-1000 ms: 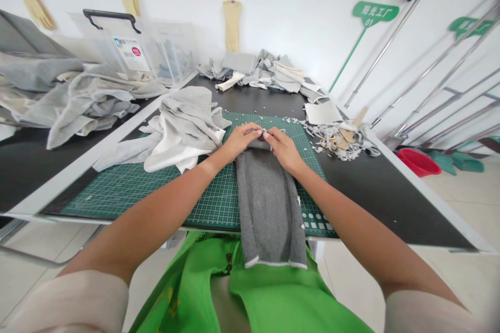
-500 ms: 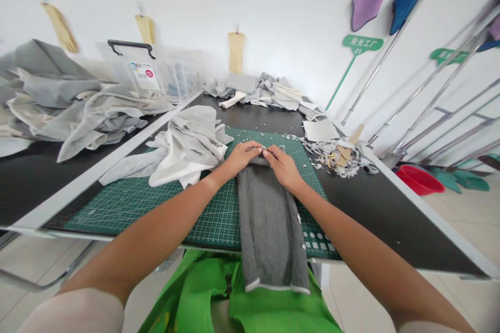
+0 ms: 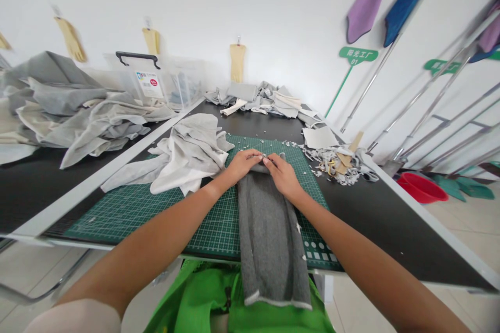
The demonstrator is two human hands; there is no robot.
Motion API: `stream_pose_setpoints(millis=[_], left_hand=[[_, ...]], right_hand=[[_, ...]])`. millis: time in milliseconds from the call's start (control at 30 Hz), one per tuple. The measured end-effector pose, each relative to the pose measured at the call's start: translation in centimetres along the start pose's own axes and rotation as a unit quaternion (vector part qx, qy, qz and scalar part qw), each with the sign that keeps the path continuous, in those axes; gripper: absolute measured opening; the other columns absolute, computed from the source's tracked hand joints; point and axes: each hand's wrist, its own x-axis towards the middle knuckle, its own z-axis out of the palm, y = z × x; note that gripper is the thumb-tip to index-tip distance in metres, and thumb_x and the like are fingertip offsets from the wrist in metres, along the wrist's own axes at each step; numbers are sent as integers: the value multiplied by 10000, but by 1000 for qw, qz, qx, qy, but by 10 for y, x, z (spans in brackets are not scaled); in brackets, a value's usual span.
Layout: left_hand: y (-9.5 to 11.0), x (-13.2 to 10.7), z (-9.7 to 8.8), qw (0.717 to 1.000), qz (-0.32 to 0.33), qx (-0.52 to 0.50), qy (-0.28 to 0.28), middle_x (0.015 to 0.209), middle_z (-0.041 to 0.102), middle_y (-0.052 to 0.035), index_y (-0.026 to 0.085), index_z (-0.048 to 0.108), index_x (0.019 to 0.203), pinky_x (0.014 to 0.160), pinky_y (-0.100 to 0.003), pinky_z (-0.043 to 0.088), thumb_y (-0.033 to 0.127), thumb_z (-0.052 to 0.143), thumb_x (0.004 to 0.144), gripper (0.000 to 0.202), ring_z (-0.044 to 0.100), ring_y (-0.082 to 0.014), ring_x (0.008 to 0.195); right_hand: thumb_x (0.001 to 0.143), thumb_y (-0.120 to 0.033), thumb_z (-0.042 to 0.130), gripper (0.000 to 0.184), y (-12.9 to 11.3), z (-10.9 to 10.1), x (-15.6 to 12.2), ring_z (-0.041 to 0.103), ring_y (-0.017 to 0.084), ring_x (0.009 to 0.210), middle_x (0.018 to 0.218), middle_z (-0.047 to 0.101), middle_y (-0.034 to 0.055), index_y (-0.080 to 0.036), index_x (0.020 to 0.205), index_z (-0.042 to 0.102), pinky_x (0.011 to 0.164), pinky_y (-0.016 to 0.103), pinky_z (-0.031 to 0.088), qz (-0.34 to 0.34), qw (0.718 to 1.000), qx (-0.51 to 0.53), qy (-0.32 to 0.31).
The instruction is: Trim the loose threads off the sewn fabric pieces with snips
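A dark grey piece of fabric (image 3: pixel 270 239) lies lengthwise over the green cutting mat (image 3: pixel 211 229), its pale-edged near end hanging over the table edge against my green apron. Its far end is folded up under my hands. My left hand (image 3: pixel 247 162) and my right hand (image 3: pixel 282 171) meet there, both with thumb and fingers pinched on the fabric's far edge. The fingertips almost touch, and any small piece between them is too small to make out. Left of my left hand, a crumpled heap of light grey and white fabric (image 3: pixel 191 145) rests partly on the mat.
Shredded scraps (image 3: pixel 346 166) lie at the right table edge beside a flat pale piece (image 3: pixel 320 137). Folded grey cloths (image 3: pixel 265 98) sit at the back. A big fabric pile (image 3: pixel 78 109) and a clear plastic box (image 3: pixel 144 83) stand left. Mop poles (image 3: pixel 375 78) lean right, near a red basin (image 3: pixel 422 187).
The whole view has shifted slightly, with the scene sitting a little lower. My hands stay pinched at the same spot on the dark grey fabric.
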Motion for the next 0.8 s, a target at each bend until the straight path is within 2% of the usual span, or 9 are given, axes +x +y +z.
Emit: stream_pose_setpoints(millis=[533, 800], left_hand=[[2, -2, 2, 1000, -17, 9, 2, 945, 738, -40, 182, 726, 884, 899, -324, 478, 401, 585, 901, 261, 656, -216, 935], [8, -3, 5, 1000, -12, 14, -11, 994, 746, -52, 185, 742, 933, 937, -336, 479, 421, 583, 909, 286, 659, -231, 992]], right_hand=[[1025, -473, 396, 316, 2, 5, -1, 578, 206, 715, 774, 625, 9, -258, 865, 564, 672, 293, 370, 1, 1000, 5, 16], [1017, -469, 394, 363, 2, 3, 2, 534, 190, 685, 732, 602, 3, -244, 773, 539, 646, 291, 362, 20, 999, 31, 18]])
